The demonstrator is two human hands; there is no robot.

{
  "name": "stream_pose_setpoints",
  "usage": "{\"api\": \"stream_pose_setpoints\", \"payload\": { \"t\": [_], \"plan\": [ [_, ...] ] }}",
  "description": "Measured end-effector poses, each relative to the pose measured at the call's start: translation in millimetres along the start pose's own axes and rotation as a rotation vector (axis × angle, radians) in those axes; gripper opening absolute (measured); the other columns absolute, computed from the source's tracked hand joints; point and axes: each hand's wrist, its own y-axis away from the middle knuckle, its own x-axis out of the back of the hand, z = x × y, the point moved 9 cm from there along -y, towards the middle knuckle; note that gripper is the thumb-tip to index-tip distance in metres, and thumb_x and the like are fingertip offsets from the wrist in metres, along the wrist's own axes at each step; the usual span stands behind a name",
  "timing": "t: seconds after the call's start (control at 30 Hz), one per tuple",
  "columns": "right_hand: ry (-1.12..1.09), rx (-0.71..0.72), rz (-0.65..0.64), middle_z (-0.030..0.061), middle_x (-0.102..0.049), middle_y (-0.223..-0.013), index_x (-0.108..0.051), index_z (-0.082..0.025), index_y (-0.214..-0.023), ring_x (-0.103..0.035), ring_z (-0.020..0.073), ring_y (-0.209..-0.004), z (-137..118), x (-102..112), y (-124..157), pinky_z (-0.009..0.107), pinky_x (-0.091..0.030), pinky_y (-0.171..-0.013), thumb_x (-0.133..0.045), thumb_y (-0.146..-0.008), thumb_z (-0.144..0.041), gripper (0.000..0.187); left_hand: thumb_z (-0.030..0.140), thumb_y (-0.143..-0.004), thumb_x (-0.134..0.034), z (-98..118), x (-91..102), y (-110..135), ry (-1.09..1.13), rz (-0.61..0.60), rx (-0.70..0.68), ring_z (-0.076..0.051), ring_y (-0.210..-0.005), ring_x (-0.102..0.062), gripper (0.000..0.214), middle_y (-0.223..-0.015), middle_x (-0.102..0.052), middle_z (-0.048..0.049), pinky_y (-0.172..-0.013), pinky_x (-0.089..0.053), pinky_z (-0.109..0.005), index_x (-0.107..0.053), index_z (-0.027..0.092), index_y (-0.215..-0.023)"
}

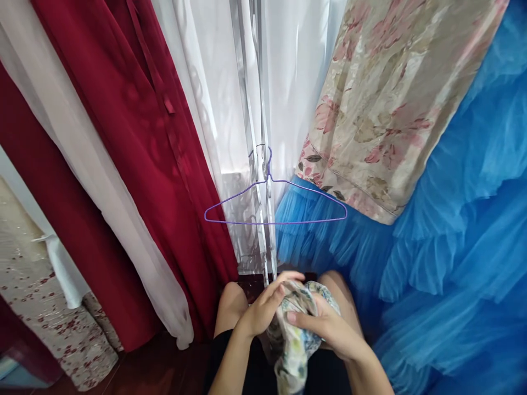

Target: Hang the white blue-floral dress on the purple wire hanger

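A bunched floral cloth, cream with blue and yellow patches, lies over my lap and between my knees. My right hand grips its right side, with the thumb pressed on top and the fingers hidden in the folds. My left hand is at the cloth's upper left, its fingers bent over the edge and slightly blurred. What kind of garment the cloth is cannot be made out. Beyond my hands, a purple wire hanger hangs with nothing on it from a white metal stand.
Long dark red drapes and a pale sheer strip hang on the left, beside a flower-patterned fabric. White cloth hangs behind the stand. To the right are a pink-flowered beige garment and ruffled blue tulle.
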Motion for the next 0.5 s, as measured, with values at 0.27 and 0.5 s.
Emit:
{"api": "stream_pose_setpoints", "payload": {
  "t": [0.27,0.5],
  "plan": [
    [0.184,-0.014,-0.066,0.0013,-0.064,-0.074,-0.072,-0.014,-0.084,-0.056,0.0161,-0.070,-43.6,22.7,14.2,0.026,-0.045,-0.066,-0.076,-0.085,-0.040,0.027,0.072,-0.085,-0.060,-31.1,53.2,14.9,-0.634,-0.258,0.036,-0.020,-0.083,-0.062,0.057,-0.078,-0.067,-0.0042,-0.101,-0.043,-0.037,-0.068,0.018,-0.067],
    [0.422,0.139,0.122,0.0021,-0.064,-0.075,-0.071,-0.014,-0.088,-0.052,0.0147,-0.066,-58.5,37.0,-10.8,0.025,-0.038,-0.059,-0.062,-0.087,-0.026,0.015,0.047,-0.082,-0.069,-8.4,237.7,9.5,-1.085,-0.010,0.140,-0.029,-0.109,-0.066,0.023,-0.109,-0.078,-0.0052,-0.108,-0.040,-0.044,-0.081,0.029,-0.088]
  ]
}}
